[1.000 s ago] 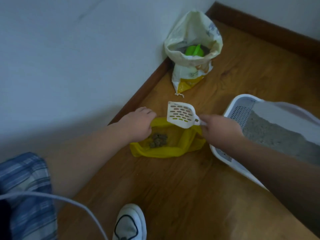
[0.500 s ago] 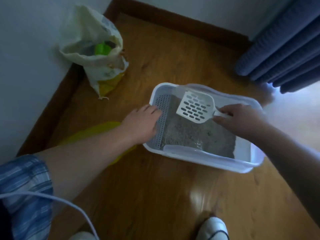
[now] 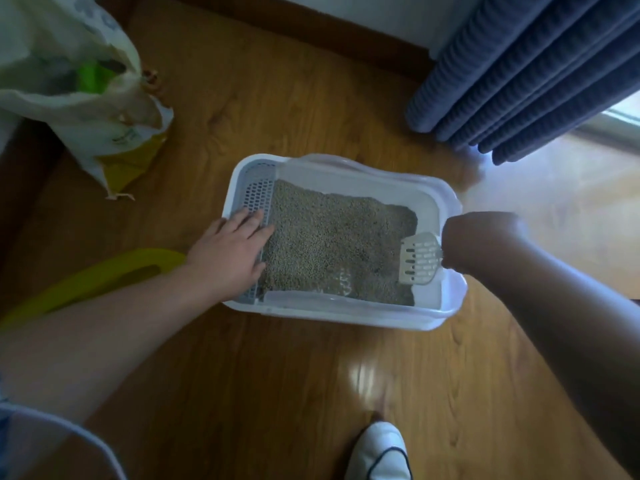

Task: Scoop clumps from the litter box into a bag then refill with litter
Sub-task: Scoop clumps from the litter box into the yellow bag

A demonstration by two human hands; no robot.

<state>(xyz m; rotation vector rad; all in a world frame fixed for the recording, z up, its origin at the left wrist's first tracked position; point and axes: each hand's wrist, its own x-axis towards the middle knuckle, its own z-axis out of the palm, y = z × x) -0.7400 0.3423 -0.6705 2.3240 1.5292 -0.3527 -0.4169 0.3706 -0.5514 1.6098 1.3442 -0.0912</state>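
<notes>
Scooping is underway: the right hand (image 3: 479, 242) grips the scoop (image 3: 419, 259) at the litter box's (image 3: 346, 315) far end, while the left hand (image 3: 230, 252), fingers spread flat, steadies the grate end. Next, dig under a clump.

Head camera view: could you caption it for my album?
Left hand steadies the litter box while right hand dips the scoop into the litter.

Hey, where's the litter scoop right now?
In the head view, the scoop is at the right end of the litter box, held in the right hand with its slotted blade down by the litter.
</notes>
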